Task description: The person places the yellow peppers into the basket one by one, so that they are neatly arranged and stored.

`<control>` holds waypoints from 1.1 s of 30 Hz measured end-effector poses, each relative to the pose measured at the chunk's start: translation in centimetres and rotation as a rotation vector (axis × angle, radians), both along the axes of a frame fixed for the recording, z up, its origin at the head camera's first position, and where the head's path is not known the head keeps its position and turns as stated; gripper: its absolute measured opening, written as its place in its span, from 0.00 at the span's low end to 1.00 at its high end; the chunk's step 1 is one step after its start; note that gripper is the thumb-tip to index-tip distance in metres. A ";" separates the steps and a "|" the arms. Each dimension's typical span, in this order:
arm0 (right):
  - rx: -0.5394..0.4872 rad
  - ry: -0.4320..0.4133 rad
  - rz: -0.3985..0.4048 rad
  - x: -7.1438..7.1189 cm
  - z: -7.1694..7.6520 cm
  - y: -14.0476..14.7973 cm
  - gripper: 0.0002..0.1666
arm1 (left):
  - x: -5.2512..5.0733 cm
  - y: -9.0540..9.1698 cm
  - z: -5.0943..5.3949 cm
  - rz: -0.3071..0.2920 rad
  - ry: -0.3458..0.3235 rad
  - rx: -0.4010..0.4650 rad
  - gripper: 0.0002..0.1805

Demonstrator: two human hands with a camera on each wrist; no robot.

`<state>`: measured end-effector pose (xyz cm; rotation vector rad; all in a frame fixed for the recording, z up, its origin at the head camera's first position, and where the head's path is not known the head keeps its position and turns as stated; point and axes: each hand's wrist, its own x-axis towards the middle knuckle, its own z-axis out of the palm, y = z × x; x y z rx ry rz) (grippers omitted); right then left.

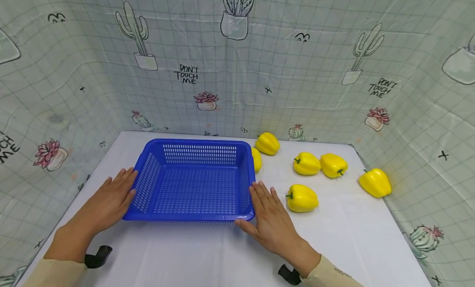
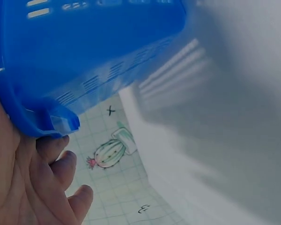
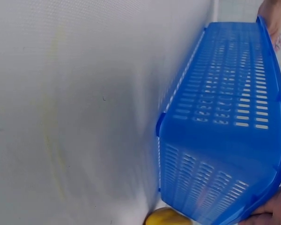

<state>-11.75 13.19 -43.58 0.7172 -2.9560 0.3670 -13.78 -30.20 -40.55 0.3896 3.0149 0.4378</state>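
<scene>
Head view shows me the blue rectangular slotted plastic basket (image 1: 189,217) between the left hand (image 1: 111,200) and right hand (image 1: 272,221), long axis running left to right; both touch its ends, neither nearer, fingers nearly straight, thumbs spread.

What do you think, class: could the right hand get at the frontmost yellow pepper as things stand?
Probably yes: nothing visible stands between the right hand and that yellow pepper, though the fingers would likely have to leave the blue basket first.
</scene>
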 end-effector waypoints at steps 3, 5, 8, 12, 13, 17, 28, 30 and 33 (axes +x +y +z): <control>0.001 0.004 0.001 0.0 -0.1 0.0 0.59 | 0.1 -0.1 -0.1 -0.001 0.005 -0.029 0.34; 0.001 0.013 0.002 0.0 -0.1 0.0 0.59 | 0.4 -0.2 -0.1 0.006 0.008 -0.050 0.35; 0.003 0.019 0.003 0.0 -0.2 0.0 0.59 | 0.8 -0.3 -0.2 0.016 0.012 -0.067 0.35; -0.001 0.021 0.001 0.0 -0.3 0.0 0.59 | 1.0 -0.4 -0.2 0.003 0.024 -0.063 0.34; -0.003 0.023 0.000 0.0 -0.3 0.0 0.59 | 1.0 -0.4 -0.2 -0.003 0.028 -0.057 0.34; -0.010 0.034 -0.002 0.0 -0.5 0.1 0.59 | 0.4 -0.4 -0.1 -0.023 0.036 -0.039 0.34; -0.006 0.042 0.008 0.0 -0.5 0.0 0.60 | 1.8 -0.1 -0.8 0.009 0.006 -0.073 0.39; -0.006 0.048 0.008 0.0 -0.4 0.1 0.60 | 1.8 0.0 -0.8 0.003 0.026 -0.088 0.39; -0.010 0.055 0.012 0.0 -0.5 0.1 0.60 | 1.7 0.0 -0.8 -0.012 0.042 -0.109 0.38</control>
